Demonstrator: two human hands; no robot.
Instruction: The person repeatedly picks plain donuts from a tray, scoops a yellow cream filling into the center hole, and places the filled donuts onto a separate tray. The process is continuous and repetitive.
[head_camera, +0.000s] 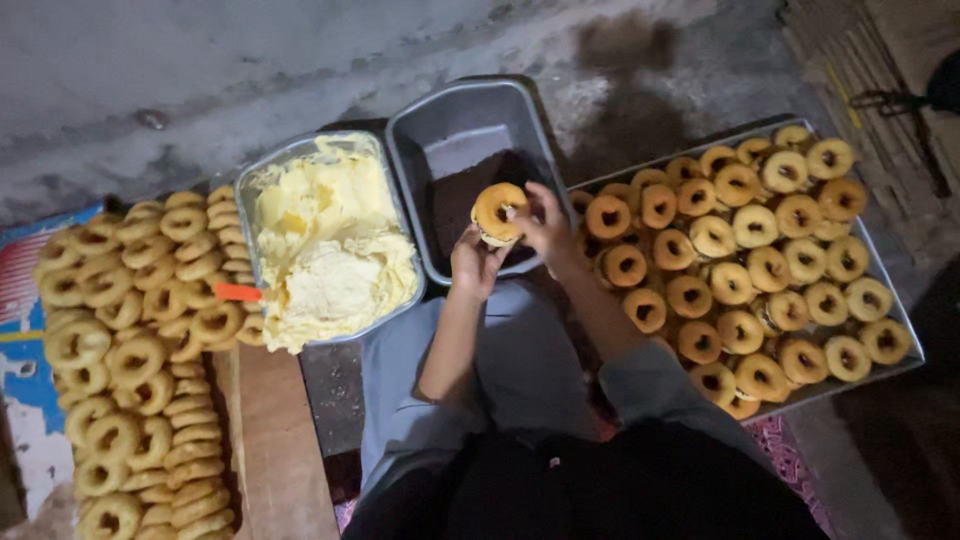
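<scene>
Doughnut (497, 211) pinched upright between both hands: right fingers (530, 213) closed on its rim, left hand (473, 262) cupped beneath, above dark tub (470, 130).

The person sits on the floor with both hands raised over a grey tub (470, 130) that has a dark filling (465, 195) in its bottom, perhaps chocolate, though the light is too dim to be sure. The left hand (472, 262) and the right hand (545, 228) together hold one doughnut (497, 212), fingers wrapped round its edges. Just beside the tub on the left stands a metal pan of pale yellow cream (325, 245), an orange handle (238, 292) sticking out of its side. Plain doughnuts (130, 350) are heaped at far left. A metal tray (890, 275) at right carries rows of doughnuts (760, 270).
</scene>
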